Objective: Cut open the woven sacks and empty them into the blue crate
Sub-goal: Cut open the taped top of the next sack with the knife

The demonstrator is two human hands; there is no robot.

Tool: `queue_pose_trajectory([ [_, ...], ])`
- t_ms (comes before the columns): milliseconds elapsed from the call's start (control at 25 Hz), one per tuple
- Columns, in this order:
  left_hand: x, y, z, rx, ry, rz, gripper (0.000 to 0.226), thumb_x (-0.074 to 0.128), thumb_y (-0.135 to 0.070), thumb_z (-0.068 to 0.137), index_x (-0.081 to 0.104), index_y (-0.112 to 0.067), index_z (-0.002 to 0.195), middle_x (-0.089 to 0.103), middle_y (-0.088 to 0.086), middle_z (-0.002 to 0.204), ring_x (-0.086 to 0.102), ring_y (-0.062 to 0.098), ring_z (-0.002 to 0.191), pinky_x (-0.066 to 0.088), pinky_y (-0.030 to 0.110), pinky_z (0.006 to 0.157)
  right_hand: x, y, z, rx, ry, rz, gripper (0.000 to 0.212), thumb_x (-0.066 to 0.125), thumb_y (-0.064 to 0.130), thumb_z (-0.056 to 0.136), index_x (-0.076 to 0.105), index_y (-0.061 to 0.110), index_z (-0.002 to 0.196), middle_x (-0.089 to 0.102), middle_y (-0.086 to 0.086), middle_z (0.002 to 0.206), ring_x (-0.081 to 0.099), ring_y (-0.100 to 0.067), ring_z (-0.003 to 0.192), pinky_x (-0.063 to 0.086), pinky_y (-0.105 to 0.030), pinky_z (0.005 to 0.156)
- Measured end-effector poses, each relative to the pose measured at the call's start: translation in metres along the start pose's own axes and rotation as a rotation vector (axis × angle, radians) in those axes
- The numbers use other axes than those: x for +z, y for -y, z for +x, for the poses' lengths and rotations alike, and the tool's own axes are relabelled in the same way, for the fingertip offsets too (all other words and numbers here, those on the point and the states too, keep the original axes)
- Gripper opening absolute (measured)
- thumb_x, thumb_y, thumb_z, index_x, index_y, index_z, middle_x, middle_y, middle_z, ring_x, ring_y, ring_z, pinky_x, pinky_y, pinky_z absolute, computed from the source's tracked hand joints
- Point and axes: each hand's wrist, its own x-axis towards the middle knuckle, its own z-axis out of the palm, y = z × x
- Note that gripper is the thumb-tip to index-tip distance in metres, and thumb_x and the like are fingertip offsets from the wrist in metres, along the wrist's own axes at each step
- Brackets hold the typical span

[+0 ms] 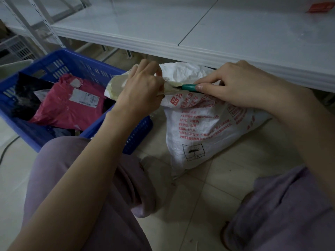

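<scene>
On the floor under the white shelf (181,33), just right of the blue crate (81,67): one woven sack (203,127), white with red print. It sits slumped on the tile, with its top bunched over toward the crate's near corner.

Left hand (143,86): fingers curled and pinched on the sack's taped neck (116,87), which looks yellowish and wadded.
Right hand (241,86): fingers clamped round a green-handled cutter (188,86). The dark blade tip lies at the tape, close beside the left hand's grip.

Crate contents visible: a pink mailer (68,109) with a white label and a black bag (25,98).

Handling, judged:
- The weave is soft and crumpled and gives no stiffness of its own. It will fold away from a blade unless held taut, so the neck pinch looks like the right hold for cutting.
- The surface looks slick and the tape layers thick, so expect the blade to skate. The left fingers sit near the cutting line, which is a risk.
- The body bulges loosely, so the load is probably light to moderate, soft parcels rather than dense fill.
- For emptying, grip the bottom corners and upend the sack over the crate rim.
</scene>
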Motion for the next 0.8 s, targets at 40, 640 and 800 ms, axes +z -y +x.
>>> queue_pose_trajectory([
  [40,0.001,-0.001,0.000,-0.004,-0.003,-0.004,0.011,0.070,-0.010,0.078,0.069,-0.002,0.085,0.056,0.013,0.109,0.047,0.033,0.102,0.030,0.033,0.081,0.000,0.000,0.000,0.015,0.010,0.004,0.029,0.046,0.045,0.095,0.066,0.040,0.116,0.064,0.010,0.089,0.055,-0.016,0.073,0.038,-0.029,0.059],
  [640,-0.007,0.015,0.002,-0.081,0.000,0.057,0.014,0.065,-0.014,0.080,0.068,-0.003,0.089,0.054,0.014,0.115,0.039,0.035,0.112,0.028,0.038,0.086,-0.012,-0.034,-0.005,0.067,-0.076,0.158,0.026,0.056,0.047,0.088,0.064,0.044,0.113,0.060,0.020,0.089,0.049,0.002,0.063,0.031,-0.015,0.052],
  [800,-0.011,0.020,-0.001,-0.148,-0.045,0.031,0.014,0.068,-0.014,0.076,0.067,-0.003,0.085,0.054,0.014,0.113,0.040,0.036,0.110,0.029,0.039,0.086,-0.013,-0.035,-0.004,0.099,-0.076,0.269,0.039,0.059,0.067,0.069,0.067,0.042,0.097,0.062,0.019,0.077,0.056,-0.003,0.072,0.041,-0.026,0.062],
])
